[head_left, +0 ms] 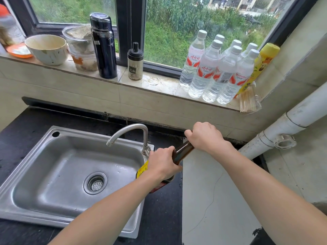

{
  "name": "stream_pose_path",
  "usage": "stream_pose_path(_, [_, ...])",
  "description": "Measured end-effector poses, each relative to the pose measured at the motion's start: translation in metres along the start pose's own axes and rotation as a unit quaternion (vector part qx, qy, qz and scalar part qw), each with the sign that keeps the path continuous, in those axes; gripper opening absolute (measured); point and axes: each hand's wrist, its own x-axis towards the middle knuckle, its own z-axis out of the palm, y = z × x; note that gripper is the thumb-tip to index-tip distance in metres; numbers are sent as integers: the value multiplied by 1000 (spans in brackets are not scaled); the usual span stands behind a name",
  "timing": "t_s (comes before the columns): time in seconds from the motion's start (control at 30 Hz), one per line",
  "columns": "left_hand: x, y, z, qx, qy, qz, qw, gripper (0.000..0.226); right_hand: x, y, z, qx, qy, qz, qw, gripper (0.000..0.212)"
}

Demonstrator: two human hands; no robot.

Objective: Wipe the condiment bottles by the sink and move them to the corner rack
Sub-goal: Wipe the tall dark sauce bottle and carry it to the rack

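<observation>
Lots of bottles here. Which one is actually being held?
The brown bottle with the yellow label, tilted beside the sink: left hand grips its body, right hand its top. The rest stand on the windowsill.

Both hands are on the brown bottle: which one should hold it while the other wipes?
Probably the left hand: it wraps the labelled body of the brown bottle, while the right hand grips only its top end.

My left hand [162, 165] wrapped round the bottle [183, 152] low down, my right hand [206, 137] fisted over its neck, both bare forearms stretched forward, converging
</observation>
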Motion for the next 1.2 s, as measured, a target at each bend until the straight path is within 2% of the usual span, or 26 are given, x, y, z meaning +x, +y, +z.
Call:
stream_pose_path(0.07, [3, -8, -7, -66, -39, 5, 997, 31, -7, 8, 8, 39, 112, -139, 983, 36])
stream_pose_path(0.13, [4, -15, -13, -122, -83, 35, 988, 31, -11, 18, 16, 53, 181, -282, 941, 37])
stream_pose_path(0.17, [4, -17, -15, -136, -99, 57, 984, 31, -12, 22, 19, 53, 197, -330, 922, 37])
stream_pose_path(0.23, [2, -18, -12, -140, -112, 83, 980, 29, -11, 28, 24, 59, 211, -360, 907, 37])
stream_pose_path(0.33, [0, -15, -3, -104, -77, 62, 990, 30, -10, 26, 27, 76, 217, -312, 922, 41])
stream_pose_path(0.43, [-3, -7, 1, -45, -24, 29, 998, 31, -10, 19, 29, 76, 194, -212, 955, 41])
stream_pose_path(0.6, [-5, 3, 9, 9, 14, -8, 1000, 30, -6, 10, 21, 48, 101, -48, 993, 32])
stream_pose_path(0.77, [-5, 8, 18, 57, 2, -23, 998, 31, 5, 11, 21, -3, -23, 43, 999, 14])
stream_pose_path(0.9, [-8, 9, 24, 83, -13, -16, 996, 30, 7, 17, 28, -10, -99, 67, 993, 9])
stream_pose_path(0.97, [-10, 5, 24, 82, -20, -12, 996, 31, 3, 20, 35, 35, -83, 69, 994, 16])
stream_pose_path(1.07, [-9, -4, 16, 7, -57, -9, 998, 33, -12, 22, 44, 191, 15, 34, 981, 33])
stream_pose_path(1.2, [-9, -12, -1, -131, -139, 45, 981, 35, -49, 19, 46, 396, 106, 17, 912, 28])
